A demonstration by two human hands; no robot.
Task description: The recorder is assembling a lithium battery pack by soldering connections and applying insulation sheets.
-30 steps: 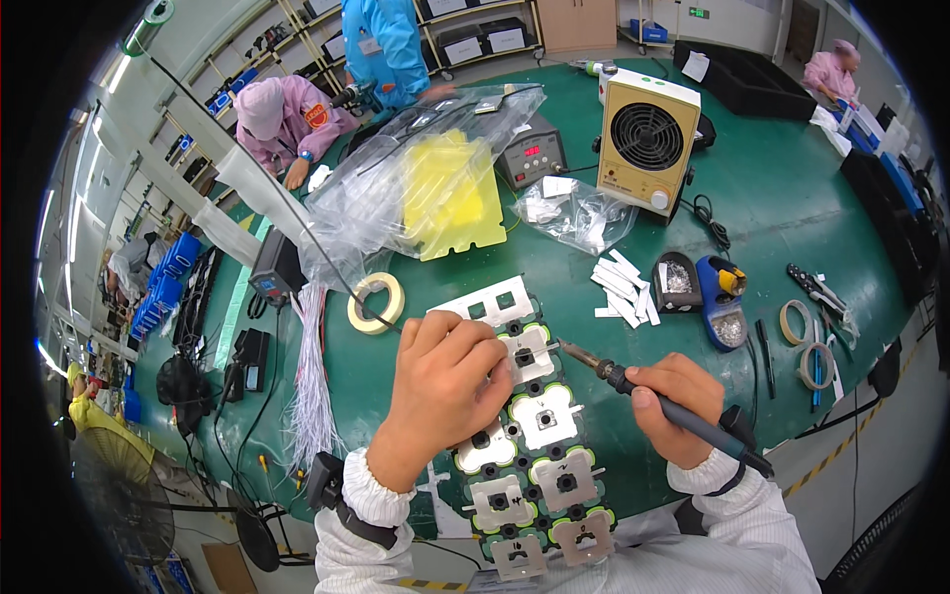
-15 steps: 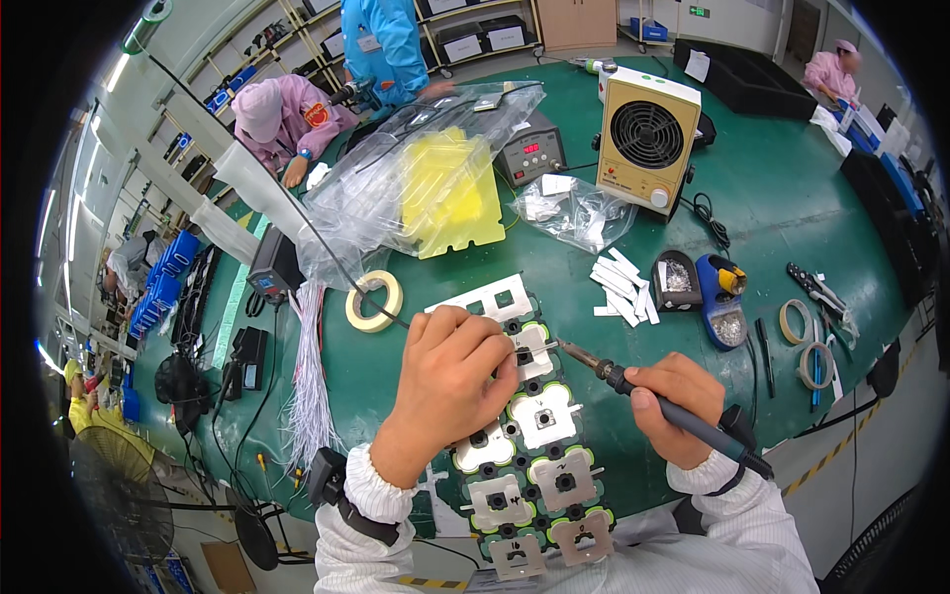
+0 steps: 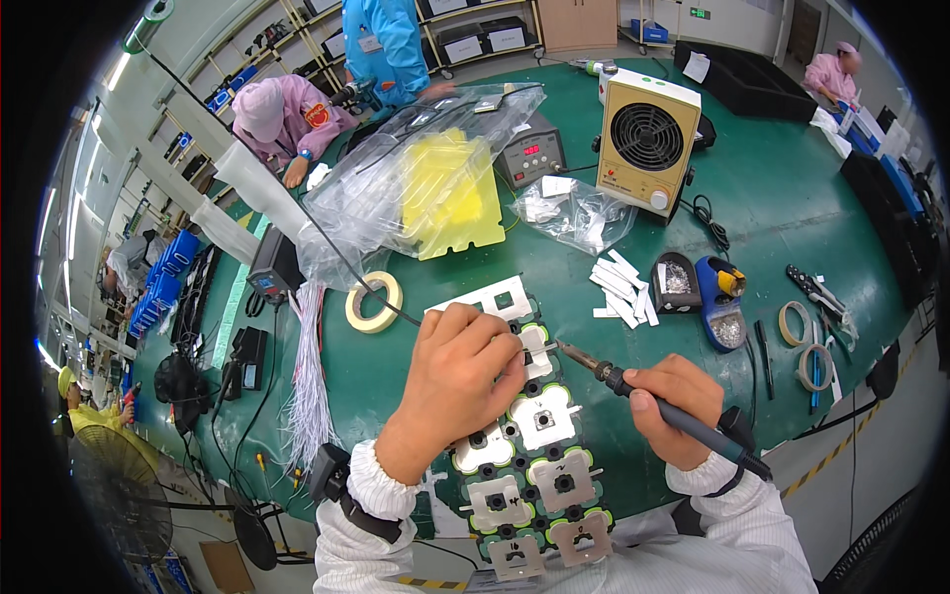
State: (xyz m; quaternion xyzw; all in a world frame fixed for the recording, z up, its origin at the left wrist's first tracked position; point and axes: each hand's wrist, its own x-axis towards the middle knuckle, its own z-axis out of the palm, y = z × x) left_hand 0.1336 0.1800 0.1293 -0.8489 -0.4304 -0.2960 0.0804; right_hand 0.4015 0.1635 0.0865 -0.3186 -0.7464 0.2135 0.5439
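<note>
My right hand [image 3: 678, 408] grips a soldering iron [image 3: 683, 421] with a dark handle. Its tip points left, close to a pale tab at the upper right of a battery pack [image 3: 544, 420] with metal plates, several of them hand-marked. Over the pack's upper left is my left hand [image 3: 455, 381], fingers pinched around a thin solder wire [image 3: 381, 294] that runs down from a green reel [image 3: 150, 14] at the top left. The wire's end shows near the iron's tip; whether they touch I cannot tell. My left hand hides part of the pack.
Masking tape [image 3: 374, 302] and white wires [image 3: 309, 381] lie left. White strips [image 3: 623, 287], a blue iron stand [image 3: 722, 302] and a tin of scraps [image 3: 677, 281] are right. Behind stand a soldering station [image 3: 534, 150], yellow sheets [image 3: 450, 198] and a fan unit [image 3: 645, 139]. Co-workers sit beyond.
My left hand has shifted slightly right and down over the pack, still pinching the wire. The right hand and soldering iron stay almost in place.
</note>
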